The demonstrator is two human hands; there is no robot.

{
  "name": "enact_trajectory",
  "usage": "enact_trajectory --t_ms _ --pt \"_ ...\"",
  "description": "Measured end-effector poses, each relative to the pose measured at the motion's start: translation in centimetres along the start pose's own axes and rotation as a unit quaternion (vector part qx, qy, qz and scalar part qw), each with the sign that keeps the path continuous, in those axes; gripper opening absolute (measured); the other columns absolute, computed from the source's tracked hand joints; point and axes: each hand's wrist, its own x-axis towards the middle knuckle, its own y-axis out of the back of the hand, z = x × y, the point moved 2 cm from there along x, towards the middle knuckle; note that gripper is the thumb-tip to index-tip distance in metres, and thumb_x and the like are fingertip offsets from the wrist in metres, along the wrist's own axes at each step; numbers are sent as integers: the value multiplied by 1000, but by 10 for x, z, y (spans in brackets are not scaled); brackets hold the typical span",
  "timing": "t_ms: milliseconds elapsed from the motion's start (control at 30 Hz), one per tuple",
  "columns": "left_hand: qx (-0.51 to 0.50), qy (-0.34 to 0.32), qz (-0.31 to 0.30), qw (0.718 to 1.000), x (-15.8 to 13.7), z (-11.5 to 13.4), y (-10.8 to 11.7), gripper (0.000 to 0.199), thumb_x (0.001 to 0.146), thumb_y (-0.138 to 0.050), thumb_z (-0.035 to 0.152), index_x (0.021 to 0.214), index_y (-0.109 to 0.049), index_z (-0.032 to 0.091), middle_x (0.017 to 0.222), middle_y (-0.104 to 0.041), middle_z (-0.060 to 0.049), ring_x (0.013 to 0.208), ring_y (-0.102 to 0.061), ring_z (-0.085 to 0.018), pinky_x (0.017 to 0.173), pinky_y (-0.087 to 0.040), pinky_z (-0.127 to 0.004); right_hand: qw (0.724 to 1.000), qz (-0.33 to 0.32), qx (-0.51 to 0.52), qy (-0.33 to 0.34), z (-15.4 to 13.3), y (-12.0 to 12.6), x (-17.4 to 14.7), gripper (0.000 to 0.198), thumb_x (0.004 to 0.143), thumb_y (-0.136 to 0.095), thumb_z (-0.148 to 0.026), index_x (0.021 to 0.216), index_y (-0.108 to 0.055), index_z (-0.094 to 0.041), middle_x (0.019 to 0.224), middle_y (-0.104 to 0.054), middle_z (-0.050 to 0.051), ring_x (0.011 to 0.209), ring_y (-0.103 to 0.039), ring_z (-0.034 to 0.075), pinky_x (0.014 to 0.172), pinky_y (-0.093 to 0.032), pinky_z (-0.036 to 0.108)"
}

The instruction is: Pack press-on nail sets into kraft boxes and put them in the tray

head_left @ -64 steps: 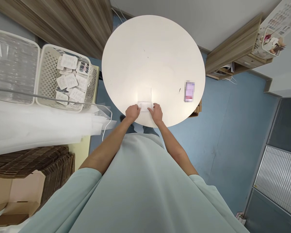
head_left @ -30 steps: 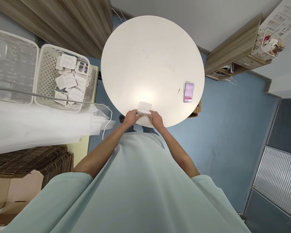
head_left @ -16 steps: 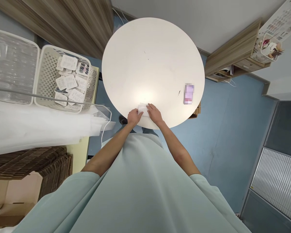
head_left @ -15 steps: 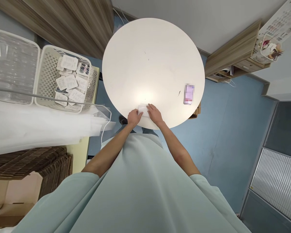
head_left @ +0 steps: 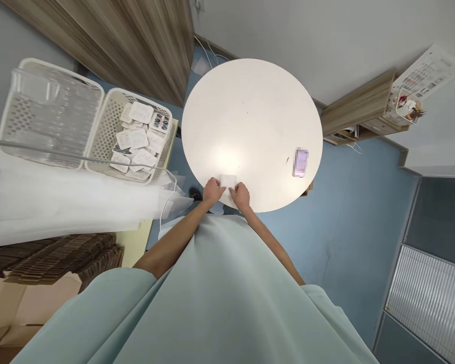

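A small, square white wrapped packet (head_left: 228, 181) lies near the front edge of the round white table (head_left: 250, 101). My left hand (head_left: 213, 191) grips its left side, fingers curled and thumb pressed on the near part. On the opposite side my right hand (head_left: 241, 196) is closed in the same way, its thumb on the packet's near right corner. The two thumbs point toward each other with a small gap between. What is inside the white wrap cannot be seen.
A phone (head_left: 301, 163) lies on the table's right. To the left stand a basket of white cards (head_left: 98, 146), a basket of clear plastic boxes (head_left: 94, 86), white sheets (head_left: 79, 202) and flattened cardboard boxes (head_left: 60, 258). A grey cable (head_left: 60, 150) crosses above them.
My right hand has gone from lying flat across the packet to curling at its right edge. The packet now looks squarer and more compact. The view has shifted, moving the surroundings in frame.
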Motion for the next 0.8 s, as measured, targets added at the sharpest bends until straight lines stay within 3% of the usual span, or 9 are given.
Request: enact_trajectory --t_ms 233,367,467,567,800 --pt "2 -6 60 998 9 -36 38 17 96 -71 25 111 -62 25 133 -72 -12 118 -72 -29 104 -56 -41 1000 -21 -1 10 -59 -30 15 23 102 -73 -39 91 -57 -26 100 -77 11 95 -74 29 83 -59 39" --pt "4 5 75 997 8 -41 50 18 94 -69 23 111 -64 25 134 -72 -12 119 -73 -30 104 -56 -41 999 -35 -8 16 -72 -29 19 21 98 -78 -37 91 -61 -26 98 -78 13 97 -75 32 84 -61 43" --pt "-3 -3 105 994 2 -33 53 17 95 -65 21 112 -67 25 135 -71 -13 119 -73 -31 107 -56 -43 998 -37 -10 41 -67 -12 14 8 98 -73 -29 101 -67 -25 110 -80 11 103 -76 30 88 -61 42" --pt "-36 -15 129 991 -10 -25 55 16 96 -63 21 111 -68 24 135 -72 -12 120 -73 -30 109 -57 -43 996 -13 27 89 -53 9 2 14 99 -63 -21 110 -71 -25 120 -81 7 101 -78 24 92 -62 38" --pt "-112 8 155 981 -56 -15 52 13 98 -61 23 108 -70 23 134 -75 -12 116 -75 -28 102 -61 -40 987 -31 111 114 -19 40 -27 13 98 -60 -24 101 -73 -26 117 -82 5 90 -79 22 83 -62 34"
